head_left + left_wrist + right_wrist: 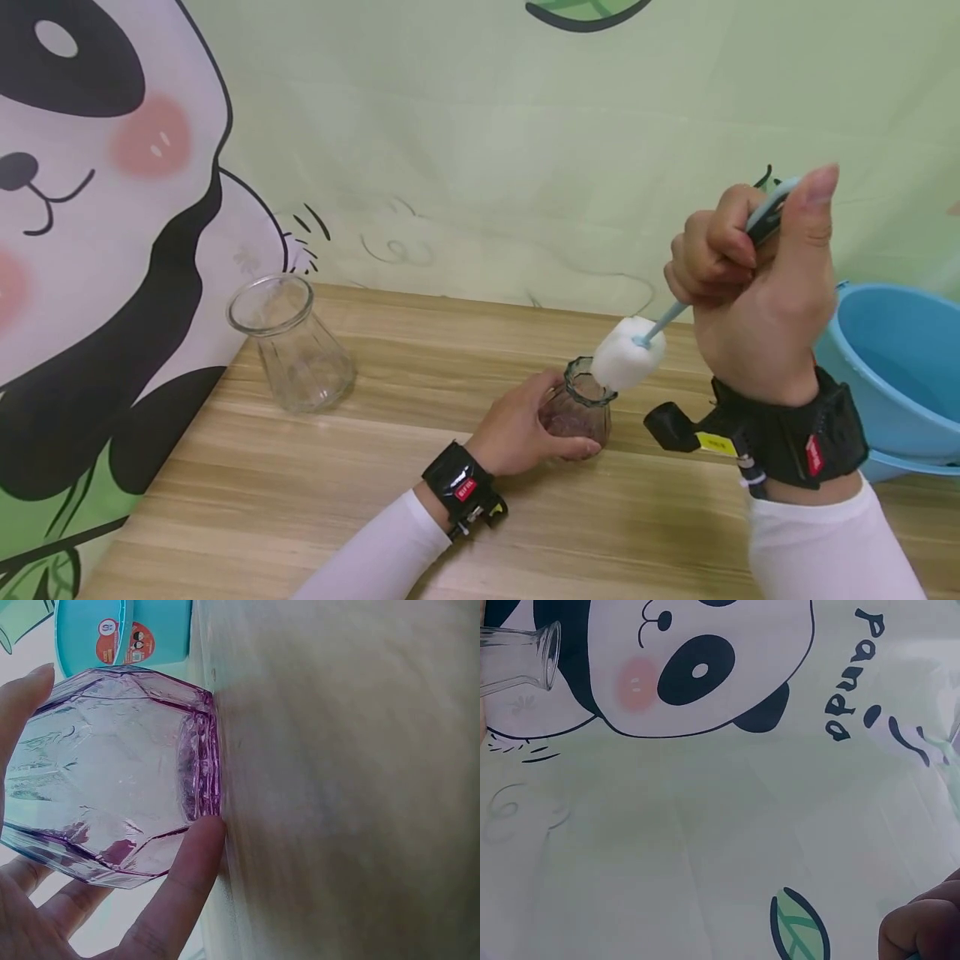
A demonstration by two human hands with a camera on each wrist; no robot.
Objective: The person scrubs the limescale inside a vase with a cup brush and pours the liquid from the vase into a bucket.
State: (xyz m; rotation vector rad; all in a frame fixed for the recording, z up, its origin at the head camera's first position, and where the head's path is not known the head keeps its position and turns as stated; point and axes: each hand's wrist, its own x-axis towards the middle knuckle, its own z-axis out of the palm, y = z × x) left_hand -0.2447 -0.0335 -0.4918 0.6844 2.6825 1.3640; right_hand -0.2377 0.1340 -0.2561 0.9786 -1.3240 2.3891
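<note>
My left hand [517, 425] grips a small glass vase [577, 421] with a scalloped rim, standing on the wooden table. In the left wrist view the vase [120, 772] has faceted, purple-tinted sides, with thumb and fingers spread around it. Raised on the right, my right hand [765, 292] holds a sponge bottle brush by its light blue handle [667, 319], thumb along the handle's end. The brush's white sponge head [628, 354] tilts down and overlaps the vase's rim in the head view. Only knuckles [922, 930] of the right hand show in the right wrist view.
A taller clear glass vase [303, 367] stands at the table's left, near the panda-printed backdrop [450, 167]. Off to the right, beside the right wrist, is a blue bucket [843, 358]. The backdrop rises right behind the table's back edge.
</note>
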